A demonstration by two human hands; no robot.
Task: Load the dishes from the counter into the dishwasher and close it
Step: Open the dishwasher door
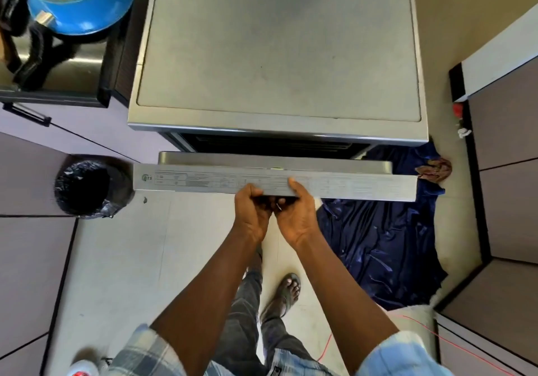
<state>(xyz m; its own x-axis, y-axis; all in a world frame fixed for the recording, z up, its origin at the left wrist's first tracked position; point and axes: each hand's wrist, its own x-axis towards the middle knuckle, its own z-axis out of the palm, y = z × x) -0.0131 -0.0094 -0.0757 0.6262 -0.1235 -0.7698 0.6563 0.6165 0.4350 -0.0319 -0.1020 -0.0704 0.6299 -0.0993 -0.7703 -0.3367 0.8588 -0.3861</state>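
Observation:
A grey freestanding dishwasher [276,43] stands straight ahead, seen from above. Its door [186,182] is tilted partly open, and a dark gap shows between the door's top edge and the cabinet. My left hand [251,212] and my right hand [297,212] sit side by side at the middle of the door's top edge. Both grip it, thumbs on the control strip and fingers curled underneath into the handle recess. No dishes show inside the gap.
A blue pan [78,0] sits upside down on the stove at upper left. A black-lined bin [90,188] stands on the floor left of the door. A dark blue cloth [387,244] lies on the floor to the right. Cabinets [506,172] line the right side.

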